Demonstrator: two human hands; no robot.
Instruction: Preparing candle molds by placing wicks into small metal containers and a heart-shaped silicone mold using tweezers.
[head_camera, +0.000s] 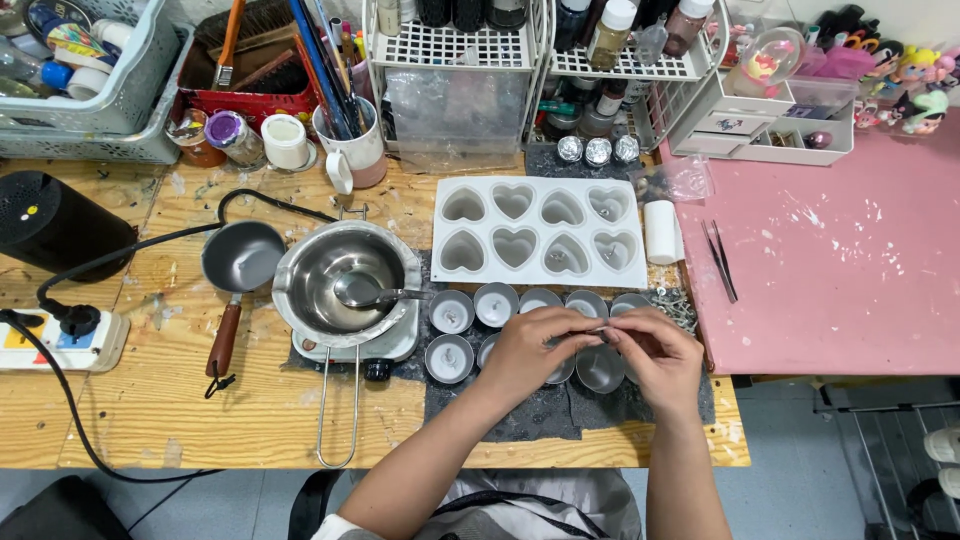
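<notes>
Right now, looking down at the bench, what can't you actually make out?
Head view, the only one:
- What the left hand and right hand pinch together: too small, covered by fingertips.
- Some of the small metal cups: hidden beneath both hands.
- Contents of the heart mould: specks too small to tell.
- Shelf bottles: cut off by the top edge.

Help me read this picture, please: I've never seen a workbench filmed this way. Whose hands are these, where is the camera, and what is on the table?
One camera, worn on the person's head, looks down at their own bare hands. The left hand and right hand meet above small round metal cups, pinching something too small to identify. Behind the cups lies a white heart-shaped mould. To the left, a steel bowl with a spoon sits on a small heater, beside a grey saucepan. All rest on a wooden table; tweezers lie on the pink surface.
</notes>
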